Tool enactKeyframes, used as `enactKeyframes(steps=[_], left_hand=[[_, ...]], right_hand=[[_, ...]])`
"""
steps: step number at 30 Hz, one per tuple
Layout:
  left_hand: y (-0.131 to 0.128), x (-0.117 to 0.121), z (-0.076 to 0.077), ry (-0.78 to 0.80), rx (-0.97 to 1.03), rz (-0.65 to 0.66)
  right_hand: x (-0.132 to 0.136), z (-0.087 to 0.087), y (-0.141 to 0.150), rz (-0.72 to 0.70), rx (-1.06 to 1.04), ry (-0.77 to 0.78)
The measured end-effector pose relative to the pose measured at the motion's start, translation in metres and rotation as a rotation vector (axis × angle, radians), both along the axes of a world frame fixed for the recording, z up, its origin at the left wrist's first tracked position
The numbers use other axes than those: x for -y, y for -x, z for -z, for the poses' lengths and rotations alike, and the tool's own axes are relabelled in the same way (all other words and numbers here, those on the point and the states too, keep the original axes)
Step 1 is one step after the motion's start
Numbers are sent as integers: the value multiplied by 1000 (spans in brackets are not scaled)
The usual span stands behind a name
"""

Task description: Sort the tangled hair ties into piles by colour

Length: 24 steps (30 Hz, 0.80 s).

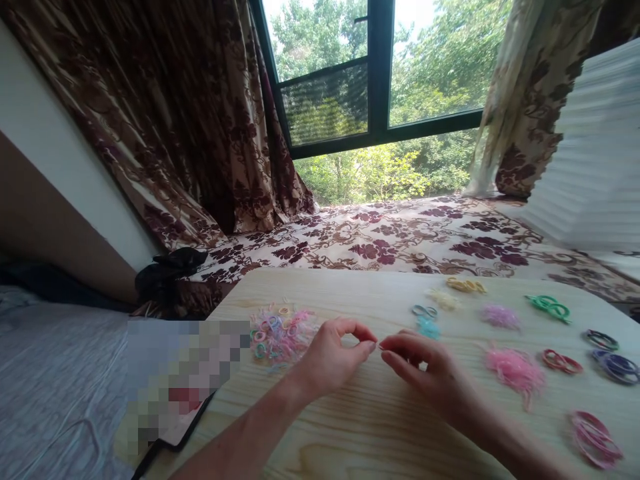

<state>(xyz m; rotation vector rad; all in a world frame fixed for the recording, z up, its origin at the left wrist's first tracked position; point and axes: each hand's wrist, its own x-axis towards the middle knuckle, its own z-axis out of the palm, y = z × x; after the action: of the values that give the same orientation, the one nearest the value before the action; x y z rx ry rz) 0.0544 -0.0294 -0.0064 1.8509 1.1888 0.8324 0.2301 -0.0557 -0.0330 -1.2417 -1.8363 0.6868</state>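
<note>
Over the middle of the wooden table, my left hand [334, 357] and my right hand [429, 363] face each other with fingertips almost meeting. Thumb and forefinger are pinched on both. Whatever lies between the fingertips is too small to make out. Just left of my left hand spreads a mixed pile of colourful elastic hair ties [280, 333]. Beyond my right hand are light blue hair ties [429, 327] and grey-blue ones [425, 311]. A bright pink heap of hair ties [515, 369] sits to its right.
Further right lie yellow [466, 285], lilac [500, 317], green [549, 308], red [562, 361], dark blue [616, 366] and rose hair ties [595, 439]. A blurred-out device [187, 393] rests at the table's left edge. Behind the table [350, 433] stretches a floral-covered window ledge [380, 240].
</note>
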Motion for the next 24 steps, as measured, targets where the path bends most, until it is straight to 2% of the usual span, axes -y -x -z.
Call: enactKeyframes(steps=[13,19,24], left_hand=[[4,-1,-4,65,-78,16],[7,-3,-2,108,-97,118],[10,-1,-2,151,-126,210]], right_hand=[[2,-14,-2,-12,-6,218],[2,-13,-2,-22,-19,240],[2,-14,-2,-22,-13,192]])
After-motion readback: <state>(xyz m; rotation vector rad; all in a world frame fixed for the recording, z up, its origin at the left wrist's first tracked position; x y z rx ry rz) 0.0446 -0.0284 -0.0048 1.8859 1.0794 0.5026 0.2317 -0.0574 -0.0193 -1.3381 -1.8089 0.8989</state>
